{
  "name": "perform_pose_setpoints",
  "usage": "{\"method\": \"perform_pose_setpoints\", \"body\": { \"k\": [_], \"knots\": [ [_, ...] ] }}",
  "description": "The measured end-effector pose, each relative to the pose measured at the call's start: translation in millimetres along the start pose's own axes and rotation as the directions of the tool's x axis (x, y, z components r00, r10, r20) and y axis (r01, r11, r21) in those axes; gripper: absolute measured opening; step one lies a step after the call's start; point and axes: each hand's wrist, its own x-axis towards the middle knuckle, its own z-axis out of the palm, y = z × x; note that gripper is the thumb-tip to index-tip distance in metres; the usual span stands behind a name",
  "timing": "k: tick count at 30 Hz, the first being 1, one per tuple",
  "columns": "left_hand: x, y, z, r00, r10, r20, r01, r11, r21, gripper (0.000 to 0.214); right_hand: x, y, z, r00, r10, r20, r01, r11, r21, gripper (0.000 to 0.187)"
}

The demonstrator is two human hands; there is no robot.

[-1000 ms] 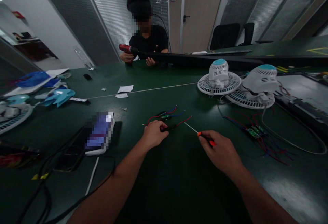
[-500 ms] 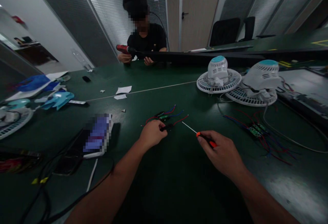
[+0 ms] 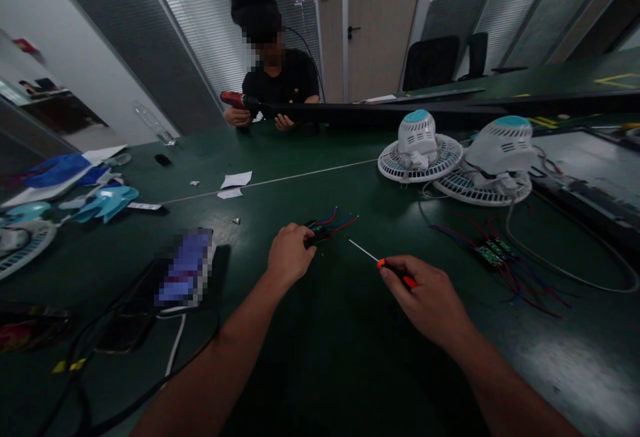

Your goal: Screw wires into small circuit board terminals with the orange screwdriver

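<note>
- The left hand [image 3: 290, 254] seems to have its fingers clamped on the near end of a dark wired board [image 3: 317, 238], on the worktop [image 3: 350, 350] left of the screwdriver [image 3: 382, 264].
- A second ago that board lay apart from the small green boards [image 3: 318, 228]; now it sits up beside them, its red wire close to theirs.
- The right hand [image 3: 425, 297] has its fingers wrapped around the screwdriver's handle, as before, partly covering it; the tip stays clear of the wires.
- The left hand hides part of the green boards; in this dim view I cannot tell whether they touch the dark one.
</note>
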Motion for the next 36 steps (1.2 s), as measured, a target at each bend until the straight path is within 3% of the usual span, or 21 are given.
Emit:
{"method": "perform_pose_setpoints", "body": {
  "k": [6,11,16,19,22,28,36],
  "knots": [
    [-43.6,15.7,9.3,0.992,0.037,-0.118,-0.046,0.996,-0.077,0.005,0.6,-3.0,1.2,0.996,0.090,0.000,-0.090,0.990,0.112,0.027],
    [-87.5,15.0,20.9,0.996,0.071,-0.050,-0.080,0.974,-0.210,0.028,-2.0,-13.9,-28.1,0.975,0.215,-0.059,-0.203,0.965,0.164,0.047],
    [-94.6,5.0,25.0,0.983,0.108,-0.146,-0.148,0.942,-0.302,0.037,10.5,-1.1,-90.2,0.953,0.297,-0.058,-0.302,0.949,-0.095,0.039],
    [-91.6,2.1,27.3,0.979,0.124,-0.163,-0.172,0.930,-0.325,0.037,27.6,22.3,-125.5,0.925,0.370,-0.088,-0.377,0.865,-0.332,0.039],
    [-91.6,0.4,29.8,0.977,0.133,-0.167,-0.183,0.926,-0.331,0.038,43.3,45.3,-145.7,0.908,0.414,-0.056,-0.379,0.759,-0.530,0.024],
    [-92.4,-1.8,31.9,0.980,0.127,-0.151,-0.171,0.928,-0.332,0.038,49.5,65.5,-135.9,0.876,0.468,0.116,-0.237,0.628,-0.742,0.029],
    [-92.2,4.3,25.2,0.982,0.115,-0.151,-0.160,0.927,-0.339,0.035,44.2,67.7,-117.4,0.830,0.545,0.117,-0.160,0.434,-0.887,0.032]
  ]
}}
